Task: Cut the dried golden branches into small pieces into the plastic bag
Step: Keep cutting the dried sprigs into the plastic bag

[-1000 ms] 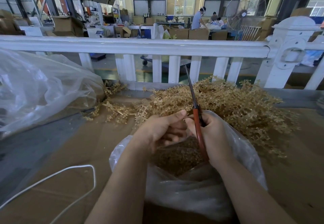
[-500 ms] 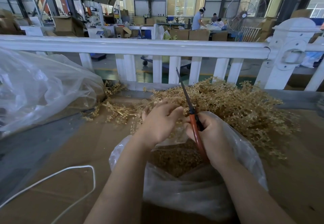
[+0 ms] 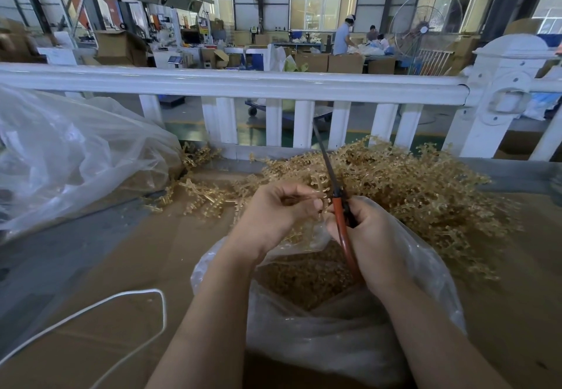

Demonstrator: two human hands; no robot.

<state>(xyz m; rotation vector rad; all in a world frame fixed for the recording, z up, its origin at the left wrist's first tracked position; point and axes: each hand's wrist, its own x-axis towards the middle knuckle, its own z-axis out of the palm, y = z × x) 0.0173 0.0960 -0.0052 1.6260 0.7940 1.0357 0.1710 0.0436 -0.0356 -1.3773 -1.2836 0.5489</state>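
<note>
Since half a second ago, the left hand (image 3: 275, 210) is sitting lower and nearer the scissors, its thumb and forefinger now pinching a small golden sprig (image 3: 317, 198) where the fingers were earlier reaching into the pile, while the blades are leaning a little further left. A long white plastic fence rail (image 3: 231, 83) is running across the workshop scene behind a brown cardboard-covered table (image 3: 121, 255). A large crumpled clear plastic sheet (image 3: 70, 157) is lying at the table's left edge. The heap of dried golden branches (image 3: 416, 188) is spreading across the far right of the table, just beyond both hands. The open clear plastic bag (image 3: 334, 337), already holding a bed of cut golden pieces (image 3: 304, 279), is sitting directly under the wrists at the near edge. The right hand (image 3: 369, 241) is curling its fingers around the handles of the orange-handled scissors (image 3: 340, 215), whose dark blades are pointing up and away toward the rail; whether the blades are parted cannot be told. A thin white cord (image 3: 100, 309) is looping over the cardboard at lower left.
</note>
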